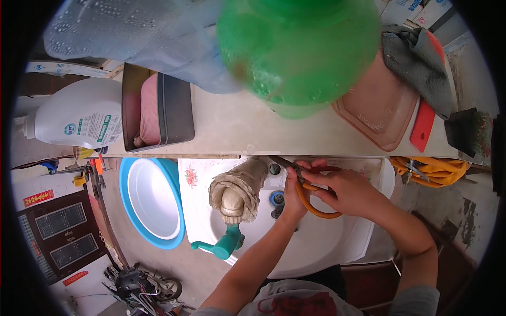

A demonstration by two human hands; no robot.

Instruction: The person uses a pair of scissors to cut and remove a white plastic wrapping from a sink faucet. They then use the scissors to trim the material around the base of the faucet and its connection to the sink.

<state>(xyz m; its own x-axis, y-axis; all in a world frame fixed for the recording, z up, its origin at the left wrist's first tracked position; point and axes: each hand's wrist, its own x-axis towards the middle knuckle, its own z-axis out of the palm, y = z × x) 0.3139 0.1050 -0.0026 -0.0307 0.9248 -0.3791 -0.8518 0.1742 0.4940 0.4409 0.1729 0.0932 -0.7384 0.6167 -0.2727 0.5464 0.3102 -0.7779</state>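
Over the white sink (pixel 337 239), both my hands are on a pair of scissors (pixel 311 207) with orange loop handles and dark blades. The blades point to the upper left, toward the sink's back edge. My left hand (pixel 295 195) is closed near the pivot, its fingertips at the base of the blades. My right hand (pixel 350 190) grips the handles from the right, its fingers partly covering them. To the left of my hands stands a tap wrapped in beige cloth (pixel 253 176), with a teal tap handle (pixel 226 242) below it.
A green plastic bottle (pixel 300 58) and a clear plastic container (pixel 153 37) loom close above the ledge (pixel 221 121). A grey box (pixel 176 113) holds pink cloth. A white jug (pixel 79 113) lies left. A blue-rimmed basin (pixel 182 210) is beside the sink; an orange hose (pixel 437 171) hangs right.
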